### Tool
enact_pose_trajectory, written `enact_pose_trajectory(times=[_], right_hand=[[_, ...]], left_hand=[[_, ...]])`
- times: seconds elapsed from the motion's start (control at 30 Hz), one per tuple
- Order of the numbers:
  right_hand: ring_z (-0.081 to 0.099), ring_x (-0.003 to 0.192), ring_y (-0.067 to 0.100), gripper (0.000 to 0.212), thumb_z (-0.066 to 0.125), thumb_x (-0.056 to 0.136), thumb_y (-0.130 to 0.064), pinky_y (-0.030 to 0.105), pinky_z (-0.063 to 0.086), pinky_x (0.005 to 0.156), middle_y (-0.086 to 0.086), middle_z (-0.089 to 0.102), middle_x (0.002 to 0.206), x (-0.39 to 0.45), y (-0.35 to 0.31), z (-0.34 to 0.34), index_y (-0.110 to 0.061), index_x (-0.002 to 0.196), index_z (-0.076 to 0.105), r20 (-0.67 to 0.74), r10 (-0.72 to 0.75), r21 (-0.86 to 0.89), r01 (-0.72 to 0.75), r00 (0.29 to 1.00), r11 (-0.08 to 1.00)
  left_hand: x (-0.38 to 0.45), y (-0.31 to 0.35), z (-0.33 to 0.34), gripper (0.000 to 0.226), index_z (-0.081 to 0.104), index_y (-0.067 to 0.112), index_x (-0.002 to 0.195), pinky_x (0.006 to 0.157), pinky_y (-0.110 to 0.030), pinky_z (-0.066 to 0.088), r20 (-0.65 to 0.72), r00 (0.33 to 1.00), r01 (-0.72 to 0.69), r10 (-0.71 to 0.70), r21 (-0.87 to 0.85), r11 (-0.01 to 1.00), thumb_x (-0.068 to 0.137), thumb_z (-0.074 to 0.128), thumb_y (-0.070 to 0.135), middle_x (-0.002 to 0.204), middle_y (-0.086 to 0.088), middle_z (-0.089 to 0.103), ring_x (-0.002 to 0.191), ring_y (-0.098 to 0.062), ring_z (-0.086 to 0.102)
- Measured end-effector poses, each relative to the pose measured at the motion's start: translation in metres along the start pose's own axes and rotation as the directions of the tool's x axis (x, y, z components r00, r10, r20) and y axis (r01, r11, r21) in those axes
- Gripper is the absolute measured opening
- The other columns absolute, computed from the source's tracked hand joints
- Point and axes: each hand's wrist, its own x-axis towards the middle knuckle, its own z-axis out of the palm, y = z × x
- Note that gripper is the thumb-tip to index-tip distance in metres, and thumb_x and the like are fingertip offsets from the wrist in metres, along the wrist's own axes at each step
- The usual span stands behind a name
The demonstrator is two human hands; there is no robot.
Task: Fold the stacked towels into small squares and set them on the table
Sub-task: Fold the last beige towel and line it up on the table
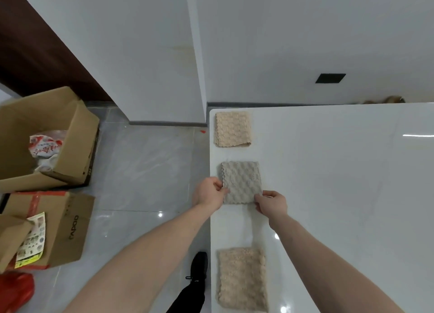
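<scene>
While hands (207,193) pinch towel (242,182), box (70,115) w/ bags (45,146)

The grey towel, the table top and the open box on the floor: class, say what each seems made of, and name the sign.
Grey towel: soft plush cloth, probably microfibre, going by its bumpy pile and scalloped edge.
Table top: hard, glossy white, perhaps lacquer or stone; it mirrors the lights.
Open box: matt brown cardboard with creased flaps.

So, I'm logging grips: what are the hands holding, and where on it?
Both pinch the grey folded towel lying on the table: left hand at its left edge, right hand at its near right corner.
</scene>
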Motion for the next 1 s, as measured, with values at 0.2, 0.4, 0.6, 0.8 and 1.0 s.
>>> enact_pose_trajectory(times=[0.2,0.4,0.6,0.8,1.0], right_hand=[[0.07,0.082,0.022,0.034,0.074,0.082,-0.022,0.041,0.063,0.078,0.006,0.071,0.097,-0.015,0.026,0.005,-0.011,0.111,0.063,-0.04,0.042,-0.033,-0.043,0.998,0.999],[0.065,0.095,0.015,0.046,0.071,0.087,-0.034,0.03,0.049,0.079,-0.005,0.064,0.116,-0.016,0.009,-0.007,-0.023,0.13,0.059,-0.096,-0.187,-0.21,0.164,0.978,0.964],[0.069,0.089,0.014,0.046,0.069,0.09,-0.022,0.024,0.054,0.071,-0.001,0.069,0.104,-0.003,-0.006,-0.002,-0.019,0.134,0.06,0.031,-0.261,-0.256,0.26,0.965,0.931],[0.069,0.083,0.01,0.031,0.068,0.092,-0.022,0.028,0.057,0.072,-0.006,0.068,0.097,0.002,-0.011,-0.001,-0.018,0.122,0.066,0.023,-0.332,-0.278,0.325,0.943,0.904],[0.065,0.094,0.016,0.048,0.067,0.094,-0.024,0.026,0.052,0.073,-0.003,0.063,0.113,0.001,-0.004,0.002,-0.019,0.14,0.054,0.077,-0.354,-0.372,0.356,0.932,0.857]], left_hand=[[0.012,-0.01,-0.015,0.039,0.064,0.028,0.073,0.062,-0.028,0.052,0.064,0.998,-0.028,0.014,0.223,0.974,0.074,0.079,0.065,0.079,0.01,0.071,0.077,-0.014,0.069],[0.023,0.0,-0.021,0.033,0.063,0.029,0.104,0.075,-0.03,0.054,0.131,0.991,-0.045,0.031,0.111,0.993,0.087,0.065,0.056,0.099,0.012,0.068,0.091,-0.016,0.067],[0.026,-0.004,-0.006,0.015,0.066,0.031,0.078,0.076,-0.028,0.055,0.147,0.988,-0.049,0.035,0.09,0.995,0.089,0.073,0.036,0.085,0.008,0.072,0.085,-0.017,0.07],[0.022,-0.012,-0.007,0.024,0.064,0.031,0.072,0.066,-0.027,0.052,0.065,0.998,-0.012,0.009,0.041,0.999,0.089,0.074,0.045,0.075,0.013,0.068,0.078,-0.014,0.068],[0.025,-0.01,-0.008,0.035,0.054,0.025,0.116,0.074,-0.031,0.047,0.009,0.995,-0.104,0.103,0.095,0.99,0.091,0.067,0.046,0.107,0.011,0.061,0.092,-0.016,0.062]])
